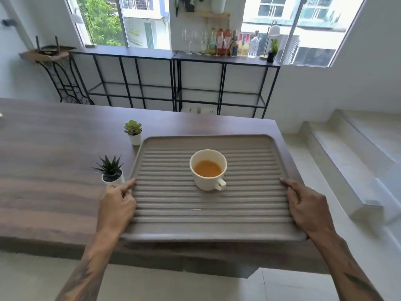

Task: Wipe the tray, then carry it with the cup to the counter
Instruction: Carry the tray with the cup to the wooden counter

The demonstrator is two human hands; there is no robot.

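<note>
Head view: the tray [208,216] lies flat over the near right corner of the bench [54,170], its near edge overhanging the bench front. Whether it rests on the wood or is lifted just clear I cannot tell from this angle. The left hand [118,205] is clenched on the tray's left rim, thumb on top and fingers curled under; the right hand [303,205] grasps the right rim the same way, so the hold is even and roughly midway along each side.

The tray is a broad grey-brown rectangle with rounded corners, a low raised lip and parallel ridges running across its floor. It looks like stiff moulded plastic, matte, probably light for its size and unlikely to flex. The ridges should give the cup some grip, though not much.

The cup [207,169] stands upright near the tray's middle, a little to the far side. It is cream, smooth and glossy, likely ceramic and so breakable, with a small loop handle turned toward the near right. It holds orange-brown liquid to about half its depth. That liquid is the real risk: any tilt or jolt would slosh it, so the tray wants to stay level.

Two small potted plants [111,170] stand just beside the tray's left edge, the nearer almost touching the left hand.
</note>
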